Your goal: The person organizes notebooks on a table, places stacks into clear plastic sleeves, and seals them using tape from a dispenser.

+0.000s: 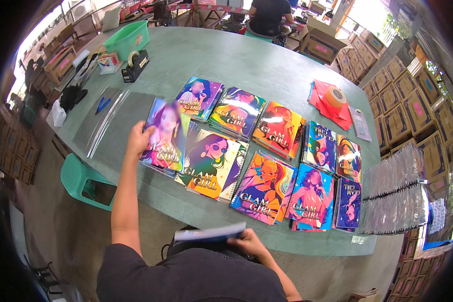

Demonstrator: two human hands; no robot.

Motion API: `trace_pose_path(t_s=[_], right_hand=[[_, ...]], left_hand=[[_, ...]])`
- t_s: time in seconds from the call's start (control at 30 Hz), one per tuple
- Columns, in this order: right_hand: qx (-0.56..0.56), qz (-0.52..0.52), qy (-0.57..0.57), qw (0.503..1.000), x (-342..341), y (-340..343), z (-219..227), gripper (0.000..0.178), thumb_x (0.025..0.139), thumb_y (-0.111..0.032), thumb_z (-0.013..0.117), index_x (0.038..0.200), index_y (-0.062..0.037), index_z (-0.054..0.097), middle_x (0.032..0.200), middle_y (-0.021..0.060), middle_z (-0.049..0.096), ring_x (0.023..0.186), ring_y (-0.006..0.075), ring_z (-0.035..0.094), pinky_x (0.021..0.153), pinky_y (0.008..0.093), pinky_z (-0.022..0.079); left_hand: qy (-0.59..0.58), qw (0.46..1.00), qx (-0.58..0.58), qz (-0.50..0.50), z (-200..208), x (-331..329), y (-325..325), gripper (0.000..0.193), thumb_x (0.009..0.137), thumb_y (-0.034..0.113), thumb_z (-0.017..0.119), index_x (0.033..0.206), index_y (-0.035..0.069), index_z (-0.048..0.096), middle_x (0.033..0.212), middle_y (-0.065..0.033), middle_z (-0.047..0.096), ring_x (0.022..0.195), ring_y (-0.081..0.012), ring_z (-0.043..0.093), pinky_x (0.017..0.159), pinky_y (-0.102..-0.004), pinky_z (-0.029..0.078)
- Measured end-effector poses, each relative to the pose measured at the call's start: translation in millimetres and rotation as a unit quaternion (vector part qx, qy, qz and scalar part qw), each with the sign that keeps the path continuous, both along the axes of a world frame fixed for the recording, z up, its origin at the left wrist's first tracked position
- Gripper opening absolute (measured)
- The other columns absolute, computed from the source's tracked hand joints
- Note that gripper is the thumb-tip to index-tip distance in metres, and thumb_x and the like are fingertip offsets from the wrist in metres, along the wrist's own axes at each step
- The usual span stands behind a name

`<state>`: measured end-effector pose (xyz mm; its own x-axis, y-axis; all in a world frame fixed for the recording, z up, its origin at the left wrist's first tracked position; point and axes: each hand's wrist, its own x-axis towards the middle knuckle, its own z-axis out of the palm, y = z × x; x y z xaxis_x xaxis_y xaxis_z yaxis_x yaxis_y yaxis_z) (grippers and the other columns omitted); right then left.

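Probably the likeliest slip is on the near left, where the left hand [137, 140] is clamped on the left edge of a notebook [165, 133], thumb over its glossy cover. It is held at one side only, above the near left part of the table [156, 45], so a loose pinch could let its far side swing down and nudge the sunglasses-cover stack [206, 161] just to its right. Whether it touches anything underneath, I cannot tell.

The right hand [249, 242] is closed on the right end of a blurred, pale-edged bundle [209, 232], close to the person's body and off the table's near edge. With nothing visible supporting its left end, the bundle could tip or fan out if the fingers relax, and fall to the floor.

Crowding is another risk: the orange-haired stack [264, 183] stands near its neighbours, and exposed wire coils could snag or scratch covers if pushed together. Far left, a sweeping arm might shift the clear plastic sheets [118, 123].
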<state>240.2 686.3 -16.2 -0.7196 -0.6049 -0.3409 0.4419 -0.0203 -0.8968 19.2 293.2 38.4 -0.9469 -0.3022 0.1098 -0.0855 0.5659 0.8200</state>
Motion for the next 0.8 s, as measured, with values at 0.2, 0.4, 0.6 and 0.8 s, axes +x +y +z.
trace_pose_path(t_s=[0.2,0.4,0.6,0.8], right_hand=[[-0.025,-0.317,-0.018,0.948,-82,79,23,0.054,0.090,-0.031,0.059,0.131,0.0002,0.041,0.114,0.0111,0.059,0.100,0.0192,0.059,0.085,0.0348,0.050],[-0.030,-0.286,-0.044,0.957,-88,112,-14,0.050,0.081,-0.009,0.067,0.126,-0.0016,0.045,0.112,0.0079,0.058,0.097,0.0168,0.058,0.085,0.0324,0.048],[0.018,-0.385,0.009,0.923,-78,131,16,0.058,0.069,0.002,0.076,0.120,-0.0007,0.047,0.104,0.0089,0.062,0.093,0.0193,0.061,0.081,0.0317,0.051],[0.026,-0.395,0.014,0.918,-79,151,-22,0.050,0.080,-0.013,0.070,0.122,-0.0012,0.045,0.109,0.0090,0.060,0.095,0.0178,0.060,0.081,0.0325,0.050]], left_hand=[[0.222,0.926,0.087,-0.292,36,32,129,0.018,0.085,0.005,0.054,0.102,0.001,0.058,0.099,-0.0128,0.063,0.090,-0.0213,0.060,0.082,-0.0335,0.046],[0.260,0.862,-0.312,-0.303,-39,69,199,0.033,0.078,0.015,0.060,0.109,0.003,0.059,0.106,-0.0153,0.060,0.108,-0.0338,0.051,0.093,-0.0449,0.039],[-0.163,0.958,-0.231,-0.040,-40,51,105,0.098,0.047,0.046,0.085,0.121,-0.003,0.042,0.107,-0.0232,0.057,0.101,-0.0376,0.056,0.084,-0.0449,0.046],[-0.063,0.967,-0.194,-0.151,50,67,187,0.024,0.081,0.014,0.062,0.096,0.000,0.050,0.078,-0.0231,0.061,0.079,-0.0393,0.063,0.067,-0.0475,0.049]])
